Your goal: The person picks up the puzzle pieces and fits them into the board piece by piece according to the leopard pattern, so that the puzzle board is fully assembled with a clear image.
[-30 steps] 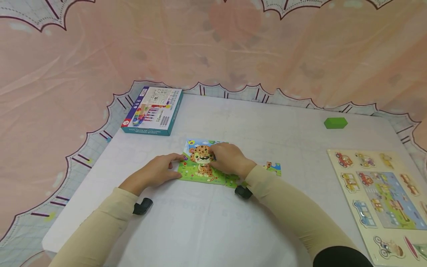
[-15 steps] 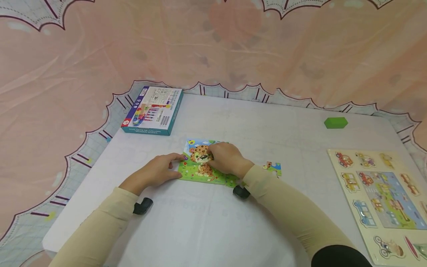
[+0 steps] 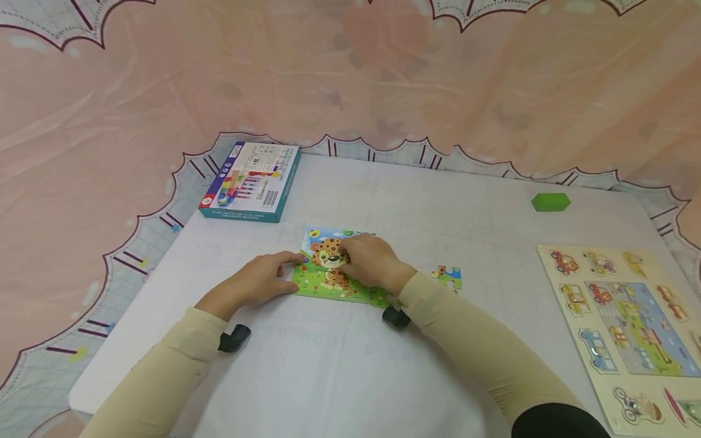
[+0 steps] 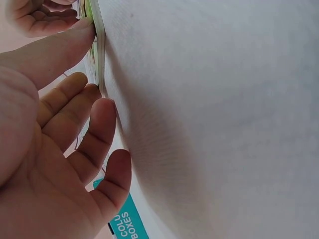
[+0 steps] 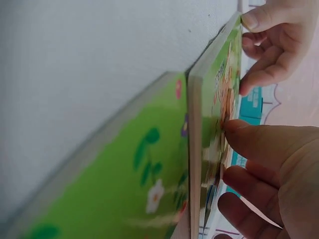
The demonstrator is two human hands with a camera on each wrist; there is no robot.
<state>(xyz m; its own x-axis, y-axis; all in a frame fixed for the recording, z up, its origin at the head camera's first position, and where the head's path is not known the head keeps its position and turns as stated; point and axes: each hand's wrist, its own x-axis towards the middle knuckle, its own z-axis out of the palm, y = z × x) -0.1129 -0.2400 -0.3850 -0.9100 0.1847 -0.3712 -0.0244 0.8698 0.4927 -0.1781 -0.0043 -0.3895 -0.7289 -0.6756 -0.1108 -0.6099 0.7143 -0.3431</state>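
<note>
A leopard jigsaw puzzle (image 3: 314, 285) lies on the white table. My left hand (image 3: 254, 280) rests at its left side, the thumb touching the near corner and a fingertip at the edge; in the left wrist view its other fingers curve loosely. My right hand (image 3: 378, 261) reaches over the picture's right half, thumb and forefinger pinching a puzzle piece by the leopard's face. Most of that piece is hidden beneath the hand. In the right wrist view a green flowered piece (image 5: 149, 164) sits lower, against the thick side of the assembled part (image 5: 195, 149).
Loose puzzle pieces (image 3: 456, 277) lie just right of my right wrist. A teal and white box (image 3: 252, 182) stands at the back left. A green block (image 3: 551, 202) sits at the back right, and a wooden vehicle puzzle board (image 3: 597, 383) lies at the right edge.
My right hand and forearm have shifted very slightly left, over the puzzle. My left hand holds its place at the puzzle's left edge.
</note>
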